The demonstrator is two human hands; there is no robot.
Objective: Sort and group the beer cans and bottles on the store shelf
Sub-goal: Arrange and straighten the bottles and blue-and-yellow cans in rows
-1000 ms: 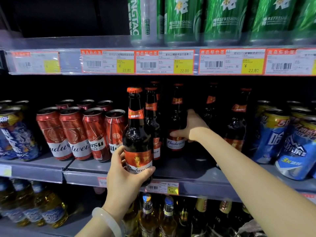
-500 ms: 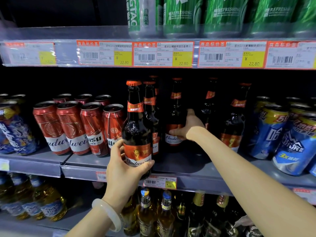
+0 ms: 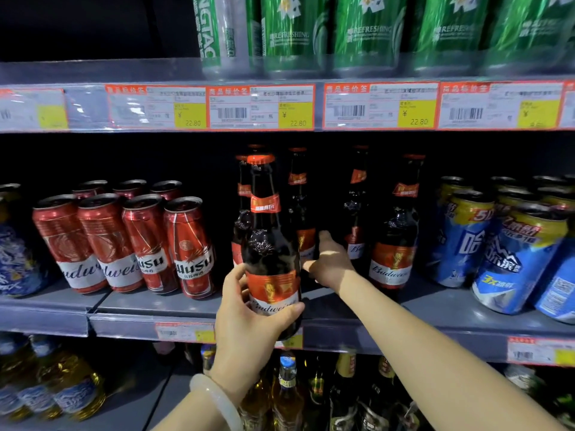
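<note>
From my seat the far left is hard to read: the blue cans (image 3: 15, 259) there are cut off by the frame edge and blurred. Next to them I see the red cans (image 3: 124, 241), two front ones lettered Budweiser and two lettered Wusu, standing upright on the middle shelf (image 3: 174, 309) with more of their kind in shadow behind.

At centre my left hand (image 3: 249, 325) is wrapped round the lower body of a dark Budweiser bottle (image 3: 270, 247), thumb across the label on the right, fingers on the left. The bottle is upright, its base at the shelf's front lip; I cannot tell whether it rests there or is lifted. It hides most of another bottle right behind it.

Just to the right my right hand (image 3: 329, 262) reaches deep between the rear bottles (image 3: 356, 213). Its fingers vanish behind a bottle in the dark, so I cannot tell whether it grasps anything.

Further right stands one more labelled bottle (image 3: 393, 244), then the blue-and-yellow cans (image 3: 513, 253), the outermost cropped. The green cans (image 3: 367, 32) above lose their tops to the frame, and the price tags (image 3: 261, 108) are partly smeared.
</note>
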